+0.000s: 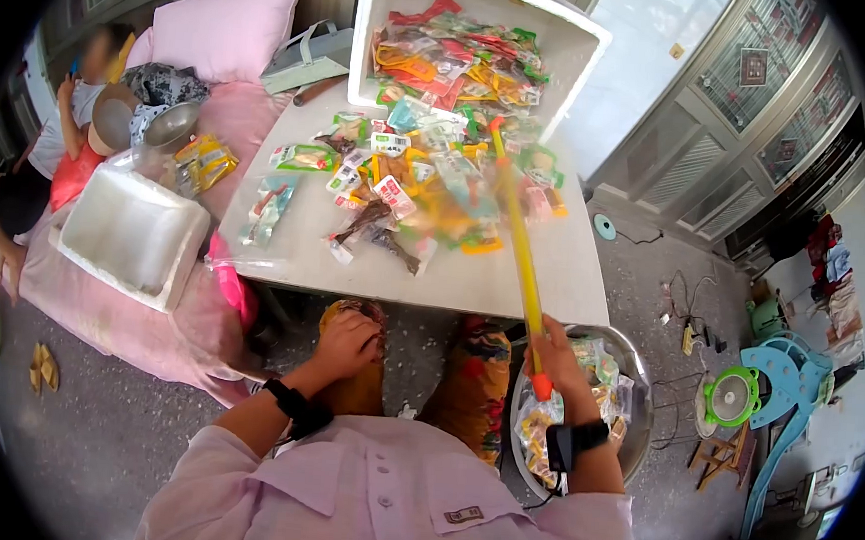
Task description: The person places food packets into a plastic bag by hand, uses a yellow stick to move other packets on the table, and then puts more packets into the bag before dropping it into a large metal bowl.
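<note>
My right hand (558,364) is wrapped around the lower part of a long yellow stick (520,241) with orange ends. The stick slants up over the table (371,284), its far end near the packets by the foam box. Several small snack packets (430,160), in clear, yellow, red and green plastic, lie loosely piled there; some near the stick are blurred. Dark brown packed pieces (364,222) lie closer to me. On my left knee rests my left hand (349,342), its fingers curled, with nothing visible in it.
A white foam box (595,56) full of packets lies tipped towards me at the back. Beside my right leg stands a metal basin (639,425) of packets. On the pink-covered seat is another foam box (194,243); a person (80,115) sits beyond it. A green fan (732,396) stands right.
</note>
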Demonstrator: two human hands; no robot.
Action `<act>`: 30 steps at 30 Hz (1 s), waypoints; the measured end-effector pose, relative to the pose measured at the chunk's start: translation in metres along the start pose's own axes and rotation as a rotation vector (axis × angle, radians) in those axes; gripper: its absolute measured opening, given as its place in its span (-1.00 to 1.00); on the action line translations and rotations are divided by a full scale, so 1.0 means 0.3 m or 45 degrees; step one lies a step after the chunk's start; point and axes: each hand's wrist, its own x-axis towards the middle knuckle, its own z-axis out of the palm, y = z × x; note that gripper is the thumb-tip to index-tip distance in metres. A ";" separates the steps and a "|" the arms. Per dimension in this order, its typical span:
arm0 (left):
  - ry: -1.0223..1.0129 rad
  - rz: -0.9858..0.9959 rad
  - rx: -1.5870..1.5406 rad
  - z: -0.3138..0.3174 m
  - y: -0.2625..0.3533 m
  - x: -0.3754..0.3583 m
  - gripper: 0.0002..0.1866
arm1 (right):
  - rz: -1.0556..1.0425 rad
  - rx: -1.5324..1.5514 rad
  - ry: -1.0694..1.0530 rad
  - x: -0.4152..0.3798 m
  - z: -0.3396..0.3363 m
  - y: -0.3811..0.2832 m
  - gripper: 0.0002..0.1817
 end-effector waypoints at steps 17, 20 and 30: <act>-0.021 0.018 0.008 -0.019 -0.008 -0.001 -0.84 | -0.167 -0.008 0.247 0.143 0.059 -0.046 -0.55; -0.004 -0.006 0.006 -0.019 -0.007 -0.011 -0.84 | -0.104 0.016 0.285 0.202 0.058 -0.049 -0.53; 0.041 -0.009 0.024 -0.030 -0.006 -0.007 -0.84 | -0.076 -0.046 0.192 -0.101 0.050 0.089 -0.50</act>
